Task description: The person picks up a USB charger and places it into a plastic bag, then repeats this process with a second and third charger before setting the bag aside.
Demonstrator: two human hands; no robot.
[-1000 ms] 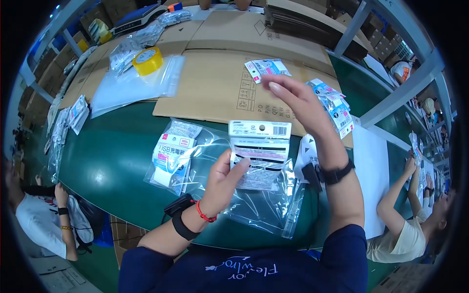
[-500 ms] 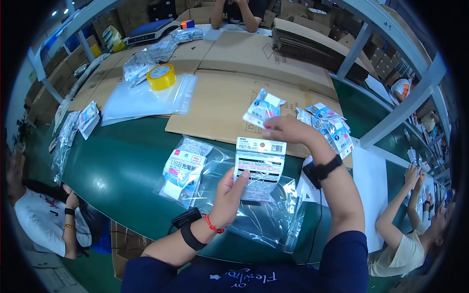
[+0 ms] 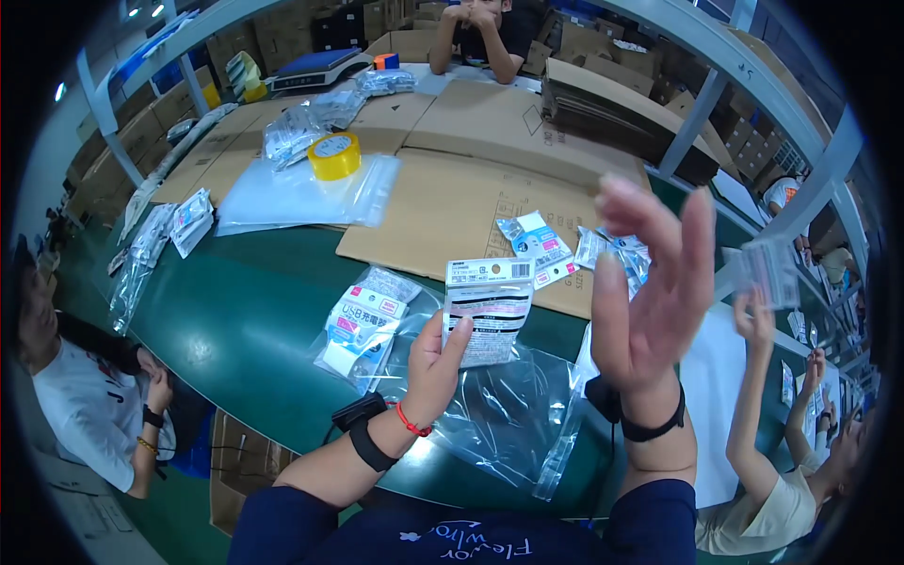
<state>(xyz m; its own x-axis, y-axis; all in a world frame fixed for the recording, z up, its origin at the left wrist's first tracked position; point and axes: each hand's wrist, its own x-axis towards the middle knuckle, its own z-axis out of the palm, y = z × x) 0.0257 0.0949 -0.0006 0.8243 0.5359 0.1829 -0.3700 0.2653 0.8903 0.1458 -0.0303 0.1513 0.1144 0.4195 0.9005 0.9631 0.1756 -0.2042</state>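
Observation:
My left hand (image 3: 428, 377) grips a small hanging packet (image 3: 488, 306) by its lower left edge, thumb on top, its printed white back facing up. My right hand (image 3: 652, 301) is raised on the right with fingers spread, holding nothing. Beyond the held packet, a blue-and-white packet (image 3: 539, 245) lies on the cardboard sheet (image 3: 424, 207). More packets (image 3: 612, 252) lie right of it, partly hidden by my right hand. Under my left hand is a large clear plastic bag (image 3: 508, 424); blue-and-white packets (image 3: 360, 325) lie at its left end.
Yellow tape (image 3: 334, 158) sits on a stack of clear bags (image 3: 292, 202). Several wrapped packets (image 3: 192, 222) lie at the table's left. A person (image 3: 485, 42) sits across, another (image 3: 94, 405) sits left. On the right, a co-worker's hand (image 3: 753, 320) lifts a packet. Metal posts (image 3: 692, 118) frame the table.
My right hand has let go of its packet, which now lies on the cardboard, and has lifted with its fingers opened. The co-worker on the right has raised a packet.

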